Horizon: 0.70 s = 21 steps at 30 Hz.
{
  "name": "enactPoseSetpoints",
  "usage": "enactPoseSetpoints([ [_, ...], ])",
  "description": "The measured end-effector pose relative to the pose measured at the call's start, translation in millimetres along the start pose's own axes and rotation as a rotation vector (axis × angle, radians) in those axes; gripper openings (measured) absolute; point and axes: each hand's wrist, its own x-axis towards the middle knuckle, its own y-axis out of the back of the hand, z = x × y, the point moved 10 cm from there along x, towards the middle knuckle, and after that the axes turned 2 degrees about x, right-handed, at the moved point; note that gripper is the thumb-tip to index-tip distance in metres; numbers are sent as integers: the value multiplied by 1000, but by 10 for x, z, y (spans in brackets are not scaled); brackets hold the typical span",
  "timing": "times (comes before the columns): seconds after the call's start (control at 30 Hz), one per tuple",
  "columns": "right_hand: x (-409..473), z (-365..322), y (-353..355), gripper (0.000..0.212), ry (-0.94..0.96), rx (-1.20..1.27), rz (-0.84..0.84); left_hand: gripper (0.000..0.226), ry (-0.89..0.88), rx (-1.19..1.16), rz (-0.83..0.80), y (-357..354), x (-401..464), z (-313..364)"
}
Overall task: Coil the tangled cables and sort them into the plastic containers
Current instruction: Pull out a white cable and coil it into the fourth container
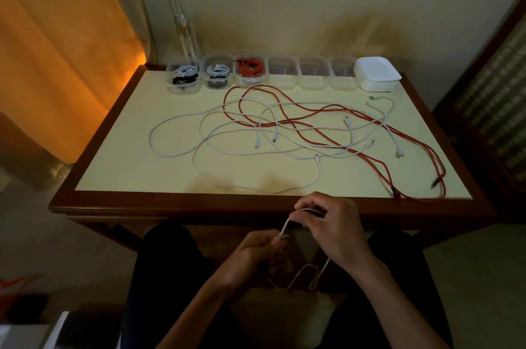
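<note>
Six clear plastic containers [311, 73], rounded at the corners, stand in a row along the far edge of the worktop [119, 160], a pale yellow matte panel framed in dark glossy wood. Counting from the left end of that row, the first two hold white and black coils, the third a red coil, and the other three show nothing inside; a stack of white lids [378, 74] sits just beside the row's right end. Nearer than the row, thin white cables [182, 123] and thicker red cables [301, 113] sprawl in crossing loops over the panel, the red ones trailing toward the near right corner. Below the worktop's near edge, both hands work one white cable [285, 227]: the left hand [250, 259] is curled around its lower part, and the right hand [326, 230] pinches a loop of it with bent fingers, slack hanging beneath. Behind the row rises a stained cream wall; an orange curtain [57, 63] glows to its left.
</note>
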Motion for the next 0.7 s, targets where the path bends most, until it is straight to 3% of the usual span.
enactPoseSetpoints([
  [0.2, -41, 84, -31, 8, 31, 96, 44, 24, 20, -179, -27, 8, 4, 33],
  [0.33, -62, 165, -119, 14, 50, 85, 21, 29, 41, -386, 139, 96, 19, 34],
  [0.4, -110, 198, -199, 21, 37, 108, -12, 27, 48, -599, 237, 150, 22, 75],
  [0.57, -310, 255, -530, 27, -107, 226, -236, 32, -137, -937, 245, 319, 86, 364],
  [0.7, -560, 455, -801, 25, -260, 61, -548, 35, -285, -996, 274, 665, 82, 552],
])
